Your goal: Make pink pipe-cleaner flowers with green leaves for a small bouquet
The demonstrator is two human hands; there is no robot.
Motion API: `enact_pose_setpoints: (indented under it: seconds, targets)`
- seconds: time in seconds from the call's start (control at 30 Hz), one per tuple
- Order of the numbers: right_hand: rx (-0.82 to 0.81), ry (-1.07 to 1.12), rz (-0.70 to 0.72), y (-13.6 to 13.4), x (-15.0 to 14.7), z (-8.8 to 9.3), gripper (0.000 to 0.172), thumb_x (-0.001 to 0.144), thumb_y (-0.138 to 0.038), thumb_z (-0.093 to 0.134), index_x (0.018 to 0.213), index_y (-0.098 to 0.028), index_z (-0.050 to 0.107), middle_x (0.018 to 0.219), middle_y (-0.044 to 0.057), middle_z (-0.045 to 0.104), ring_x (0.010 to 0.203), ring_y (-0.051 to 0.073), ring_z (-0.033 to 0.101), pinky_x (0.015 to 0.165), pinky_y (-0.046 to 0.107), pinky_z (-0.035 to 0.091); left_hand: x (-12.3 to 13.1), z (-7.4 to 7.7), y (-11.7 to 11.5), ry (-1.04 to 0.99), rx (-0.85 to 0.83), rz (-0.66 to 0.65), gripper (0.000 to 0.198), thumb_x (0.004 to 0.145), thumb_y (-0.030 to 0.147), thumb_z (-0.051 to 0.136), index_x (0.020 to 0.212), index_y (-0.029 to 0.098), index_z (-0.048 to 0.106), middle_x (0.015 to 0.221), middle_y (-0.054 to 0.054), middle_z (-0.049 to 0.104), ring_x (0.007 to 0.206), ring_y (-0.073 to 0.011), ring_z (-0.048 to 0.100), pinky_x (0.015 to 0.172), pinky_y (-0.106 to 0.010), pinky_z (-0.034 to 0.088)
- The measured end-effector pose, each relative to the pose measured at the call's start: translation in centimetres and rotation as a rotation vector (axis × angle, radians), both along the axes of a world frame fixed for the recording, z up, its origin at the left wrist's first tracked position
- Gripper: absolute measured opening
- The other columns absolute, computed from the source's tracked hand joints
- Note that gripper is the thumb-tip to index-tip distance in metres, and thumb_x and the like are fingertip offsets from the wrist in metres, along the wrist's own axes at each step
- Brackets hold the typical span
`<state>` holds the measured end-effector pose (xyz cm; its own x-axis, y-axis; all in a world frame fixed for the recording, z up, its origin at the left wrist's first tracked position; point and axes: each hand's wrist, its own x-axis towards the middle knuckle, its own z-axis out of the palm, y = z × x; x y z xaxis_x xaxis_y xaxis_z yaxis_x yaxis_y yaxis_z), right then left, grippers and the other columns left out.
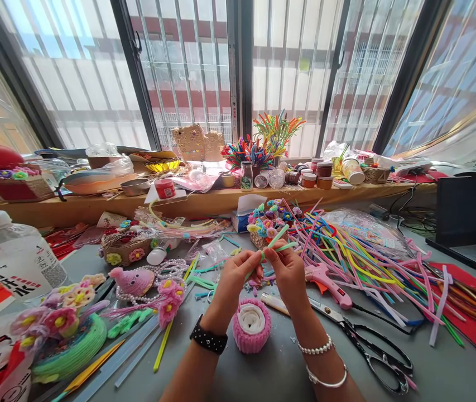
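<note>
- Left hand (234, 274) and right hand (290, 273) both pinch green pipe cleaner (278, 239); its lower part is hidden by fingers.
- Grey bench (279, 371): pink cup (251, 325) near front edge; windows (187, 67) behind.

A clear white-capped plastic bottle (11, 262) is cut by the left edge. Fingers (249, 259) hide part of the thin green pipe cleaner (278, 235).

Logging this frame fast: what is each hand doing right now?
Left hand: closed on the green pipe cleaners.
Right hand: closed on them too.
</note>
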<state>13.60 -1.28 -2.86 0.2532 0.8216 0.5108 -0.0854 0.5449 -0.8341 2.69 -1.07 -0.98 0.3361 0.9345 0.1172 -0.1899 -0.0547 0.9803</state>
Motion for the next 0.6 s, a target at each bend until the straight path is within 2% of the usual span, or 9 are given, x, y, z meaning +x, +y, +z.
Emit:
enact_pose_setpoints:
  seconds: [0.1,0.2,0.27,0.33,0.37,0.43,0.53,0.6]
  targets:
    - [0.031,0.011,0.032,-0.3,-0.1,0.4,0.015,0.073,-0.028,0.055,0.064,-0.017,0.05,0.065,-0.001,0.042,0.06,0.011,0.043,0.057,0.024,0.037,0.0,-0.3,0.2,-0.246,-0.262,-0.182,0.021,0.069,0.027,0.057,0.056,0.013,0.049,0.044,0.006,0.044,0.04,-0.0024,0.038,0.042,-0.014,0.032]
    - [0.047,0.066,0.14,-0.4,-0.2,0.5,0.017,0.073,-0.028,0.055,0.062,-0.018,0.048,0.061,-0.003,0.042,0.056,0.009,0.042,0.055,0.023,0.036,-0.1,-0.8,0.3,-0.459,-0.485,-0.382,0.015,0.067,0.02,0.058,0.058,0.011,0.051,0.038,0.009,0.034,0.034,0.0003,0.03,0.038,-0.011,0.027]
    - [0.043,0.11,0.235,-0.3,-0.2,0.3,0.019,0.072,-0.029,0.055,0.06,-0.018,0.047,0.06,-0.004,0.042,0.052,0.009,0.041,0.053,0.023,0.036,-0.2,-0.8,0.2,-0.507,-0.552,-0.488,0.011,0.067,0.017,0.057,0.059,0.01,0.053,0.036,0.01,0.029,0.032,0.0013,0.024,0.035,-0.01,0.023]
    - [0.031,0.135,0.27,-0.1,-0.1,0.0,0.02,0.071,-0.032,0.056,0.06,-0.018,0.048,0.061,-0.004,0.042,0.052,0.008,0.041,0.053,0.023,0.035,-0.3,-0.6,0.1,-0.444,-0.52,-0.529,0.015,0.069,0.018,0.054,0.057,0.01,0.052,0.034,0.011,0.027,0.03,0.0009,0.02,0.034,-0.011,0.022]
    - [0.023,0.138,0.256,0.0,0.0,-0.1,0.02,0.071,-0.032,0.057,0.06,-0.017,0.049,0.061,-0.004,0.042,0.053,0.008,0.04,0.054,0.023,0.035,-0.3,-0.4,0.0,-0.371,-0.461,-0.503,0.018,0.071,0.021,0.052,0.056,0.011,0.052,0.034,0.01,0.028,0.03,0.0001,0.022,0.035,-0.012,0.023]
    - [-0.006,0.136,0.203,0.2,0.1,-0.3,0.019,0.07,-0.032,0.058,0.061,-0.017,0.05,0.061,-0.004,0.042,0.054,0.008,0.04,0.055,0.023,0.035,-0.4,0.1,0.0,-0.149,-0.251,-0.35,0.025,0.075,0.028,0.048,0.055,0.013,0.052,0.037,0.006,0.038,0.034,-0.0027,0.033,0.039,-0.015,0.03]
    - [-0.081,0.132,0.121,0.3,0.1,-0.3,0.017,0.069,-0.031,0.058,0.064,-0.017,0.052,0.06,-0.004,0.045,0.056,0.009,0.042,0.055,0.022,0.035,-0.7,0.7,0.0,0.244,0.23,0.049,0.02,0.074,0.032,0.05,0.069,0.014,0.058,0.06,-0.001,0.058,0.058,-0.0111,0.053,0.058,-0.022,0.04]
    - [-0.121,0.135,0.077,0.4,0.0,-0.4,0.017,0.068,-0.032,0.059,0.066,-0.016,0.053,0.062,-0.003,0.049,0.057,0.009,0.045,0.056,0.023,0.036,-0.7,0.7,-0.1,0.495,0.559,0.275,0.017,0.072,0.03,0.054,0.081,0.017,0.059,0.077,-0.004,0.062,0.072,-0.0157,0.056,0.068,-0.027,0.04]
